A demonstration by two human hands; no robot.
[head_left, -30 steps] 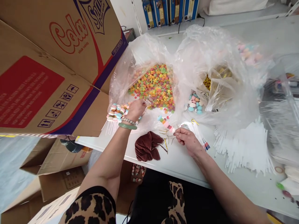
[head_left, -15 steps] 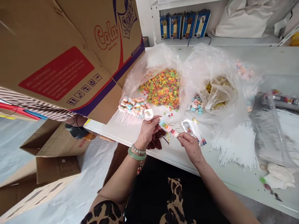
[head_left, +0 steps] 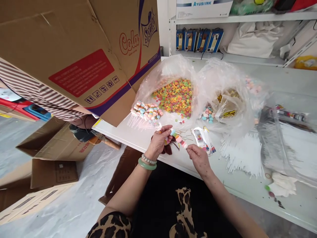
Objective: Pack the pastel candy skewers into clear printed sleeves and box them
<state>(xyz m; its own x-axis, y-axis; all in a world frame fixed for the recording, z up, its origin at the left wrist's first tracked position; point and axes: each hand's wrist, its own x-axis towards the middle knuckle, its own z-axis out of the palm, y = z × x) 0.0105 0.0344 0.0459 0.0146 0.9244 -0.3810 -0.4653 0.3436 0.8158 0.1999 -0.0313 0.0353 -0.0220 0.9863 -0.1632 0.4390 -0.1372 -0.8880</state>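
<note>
Your left hand (head_left: 158, 143) is shut around a stick of stacked candies (head_left: 178, 138), likely to keep the candies in a straight line. Your right fingers (head_left: 191, 149) pinch narrow at its far end, but I can't tell if they touch it. The stick is just in front of the clear bag (head_left: 170, 67). Other candy sticks (head_left: 146, 111) lie in a row by that bag, and thin gold wires (head_left: 184, 132) lie close, easy to reach.

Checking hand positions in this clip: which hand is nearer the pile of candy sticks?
Left hand: just below the pile of candy sticks. Right hand: farther off, beyond the left hand.
</note>
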